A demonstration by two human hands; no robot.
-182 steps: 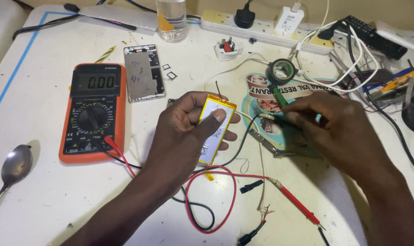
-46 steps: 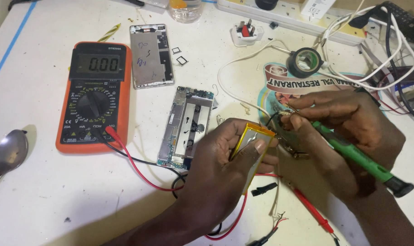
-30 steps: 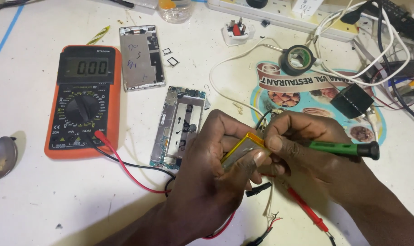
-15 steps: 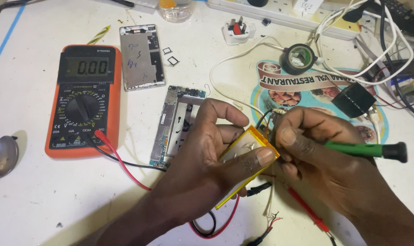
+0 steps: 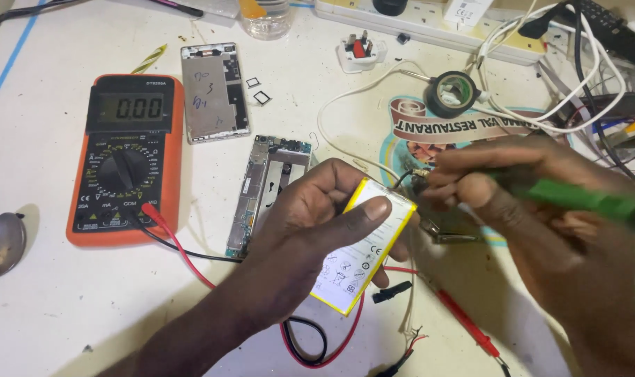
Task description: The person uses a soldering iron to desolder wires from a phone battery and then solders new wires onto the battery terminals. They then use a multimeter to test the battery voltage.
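My left hand (image 5: pixel 310 230) pinches the thin, light, bendy battery (image 5: pixel 363 255) by its edges; my right hand (image 5: pixel 541 223) grips a green tool (image 5: pixel 582 199).

Two bare hands in shot — no gloves, no rings, no watch, nothing strapped at either wrist. The left hand (image 5: pixel 310 230) comes up from the bottom edge with its forearm bare all the way down; no sleeve or cuff reaches into frame. Its thumbnail is short and plain, unpainted, and the knuckles are creased. The right hand (image 5: pixel 541 230) enters from the lower right corner, also uncovered, its forearm cut off by the frame edge. It's a little blurred — so the nails there are hard to make out, though they look short too. No clothing of any kind shows on either arm.
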